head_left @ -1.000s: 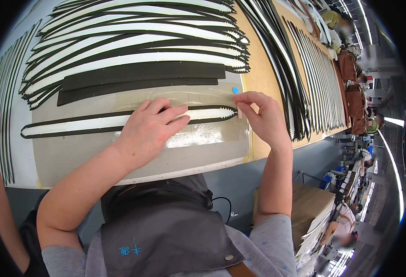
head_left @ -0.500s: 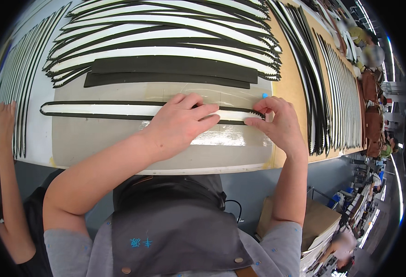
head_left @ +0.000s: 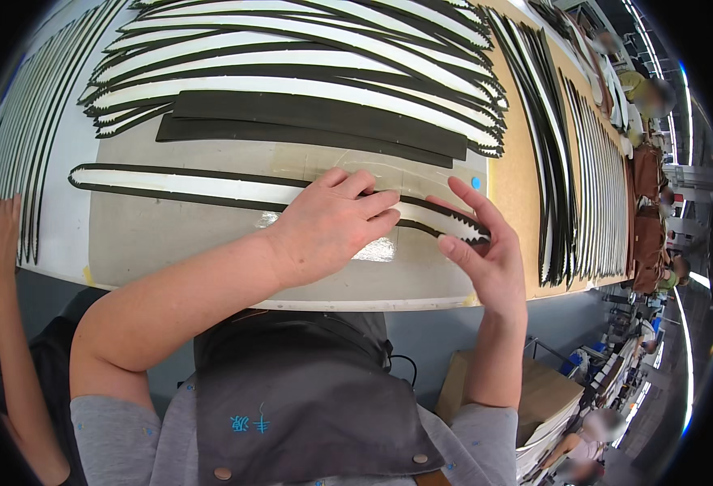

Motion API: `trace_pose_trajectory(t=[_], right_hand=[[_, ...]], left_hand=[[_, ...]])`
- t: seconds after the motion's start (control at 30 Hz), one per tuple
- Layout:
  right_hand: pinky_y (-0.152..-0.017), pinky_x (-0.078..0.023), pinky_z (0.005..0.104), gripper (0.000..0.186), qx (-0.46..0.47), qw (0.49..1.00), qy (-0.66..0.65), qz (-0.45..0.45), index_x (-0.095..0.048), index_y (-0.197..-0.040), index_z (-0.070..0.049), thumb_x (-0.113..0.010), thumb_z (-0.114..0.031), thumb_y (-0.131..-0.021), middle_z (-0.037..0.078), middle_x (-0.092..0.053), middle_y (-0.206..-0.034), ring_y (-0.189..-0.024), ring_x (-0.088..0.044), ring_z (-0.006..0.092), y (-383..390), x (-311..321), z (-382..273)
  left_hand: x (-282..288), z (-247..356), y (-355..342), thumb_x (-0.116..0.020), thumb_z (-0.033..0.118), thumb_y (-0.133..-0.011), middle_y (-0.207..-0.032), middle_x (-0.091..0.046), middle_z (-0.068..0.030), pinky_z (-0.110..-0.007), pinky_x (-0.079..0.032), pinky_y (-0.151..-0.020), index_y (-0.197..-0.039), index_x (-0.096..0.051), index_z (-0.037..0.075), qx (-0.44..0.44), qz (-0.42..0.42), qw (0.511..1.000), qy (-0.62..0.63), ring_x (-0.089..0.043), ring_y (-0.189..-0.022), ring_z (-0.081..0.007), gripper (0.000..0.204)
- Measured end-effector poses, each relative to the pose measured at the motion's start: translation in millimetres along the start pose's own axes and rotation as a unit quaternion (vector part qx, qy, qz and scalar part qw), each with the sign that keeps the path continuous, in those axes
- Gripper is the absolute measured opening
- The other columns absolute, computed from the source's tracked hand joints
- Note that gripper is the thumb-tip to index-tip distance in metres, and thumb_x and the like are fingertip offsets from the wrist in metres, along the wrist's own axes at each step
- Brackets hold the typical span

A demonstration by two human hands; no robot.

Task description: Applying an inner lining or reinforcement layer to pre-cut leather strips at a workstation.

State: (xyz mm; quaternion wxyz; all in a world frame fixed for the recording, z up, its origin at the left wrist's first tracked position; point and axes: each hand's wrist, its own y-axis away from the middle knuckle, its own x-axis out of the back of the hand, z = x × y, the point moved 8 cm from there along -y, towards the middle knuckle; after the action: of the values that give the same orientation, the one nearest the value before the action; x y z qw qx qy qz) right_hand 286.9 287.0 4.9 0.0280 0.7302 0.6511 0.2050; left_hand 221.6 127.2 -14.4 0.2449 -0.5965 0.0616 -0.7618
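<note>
A long white strip with a black border (head_left: pixel 202 183) lies crosswise on the mat, rounded at its left end and notched at its right. My left hand (head_left: pixel 336 223) is closed over its middle, fingertips at the strip and thumb hidden. Around the notched right end, my right hand (head_left: pixel 490 251) is open, its raised index finger and thumb spread apart. Another fingertip of it shows just beyond the strip's far edge. That end curves toward me, against the inside of the hand. Two plain black strips (head_left: pixel 316 121) lie overlapped just beyond.
Many similar black-edged strips (head_left: pixel 292 61) are piled at the back. More strips (head_left: pixel 527 138) lie at the right, others (head_left: pixel 36 121) at the left. A co-worker's hand (head_left: pixel 2 231) rests by the left strips. A blue dot (head_left: pixel 476 183) marks the mat's right side.
The strip's right end has swung toward me and now bends. My right hand has gone from a pinch at that end to spread fingers. My left hand has shifted slightly right.
</note>
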Motion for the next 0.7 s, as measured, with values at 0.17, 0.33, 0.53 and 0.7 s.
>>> trace_pose_trajectory(t=[0.17, 0.33, 0.53, 0.7], right_hand=[[-0.115, -0.044, 0.0362, 0.077, 0.046, 0.98, -0.195, -0.015, -0.028, -0.16, 0.005, -0.066, 0.009, -0.093, 0.022, -0.045, -0.158, -0.138, -0.054, 0.0233, 11.3, -19.2, 15.6], [-0.116, -0.04, 0.0361, 0.072, 0.163, 0.985, 0.022, 0.048, -0.035, -0.158, 0.003, -0.067, 0.006, -0.093, 0.022, -0.049, -0.156, -0.142, -0.051, 0.028, 21.5, -40.7, 3.4], [-0.12, -0.035, 0.0401, 0.067, 0.107, 0.992, 0.063, 0.027, -0.042, -0.153, 0.007, -0.069, 0.005, -0.091, 0.018, -0.055, -0.15, -0.145, -0.046, 0.028, 23.0, -44.5, 23.5], [-0.119, -0.034, 0.0513, 0.085, 0.209, 0.943, 0.254, 0.053, -0.032, -0.159, 0.001, -0.075, -0.005, -0.086, 0.023, -0.047, -0.156, -0.122, -0.063, 0.037, 22.1, -63.0, 4.2]], left_hand=[[0.9, 1.7, -5.0, -0.066, 0.012, -0.082, -0.119, -0.065, 0.0016, -0.033, -0.047, -0.094, -0.11, -0.07, 0.011, -0.011, 0.014, 1.0, 0.008, -0.057, -0.108, -0.0192, 0.029], [0.5, -0.6, -2.7, -0.065, 0.012, -0.081, -0.12, -0.064, 0.0029, -0.034, -0.046, -0.093, -0.11, -0.07, 0.012, -0.012, 0.015, 1.0, 0.025, -0.056, -0.107, -0.0188, 0.029], [-0.3, -4.7, -3.3, -0.064, 0.012, -0.08, -0.12, -0.066, 0.003, -0.037, -0.047, -0.094, -0.111, -0.075, 0.015, 0.015, 0.005, 0.999, 0.047, -0.056, -0.114, -0.0216, 0.033], [-1.9, -7.0, -1.7, -0.064, 0.01, -0.08, -0.119, -0.066, 0.0034, -0.038, -0.045, -0.098, -0.107, -0.073, 0.013, 0.004, -0.026, 0.998, 0.057, -0.054, -0.116, -0.0227, 0.028]])
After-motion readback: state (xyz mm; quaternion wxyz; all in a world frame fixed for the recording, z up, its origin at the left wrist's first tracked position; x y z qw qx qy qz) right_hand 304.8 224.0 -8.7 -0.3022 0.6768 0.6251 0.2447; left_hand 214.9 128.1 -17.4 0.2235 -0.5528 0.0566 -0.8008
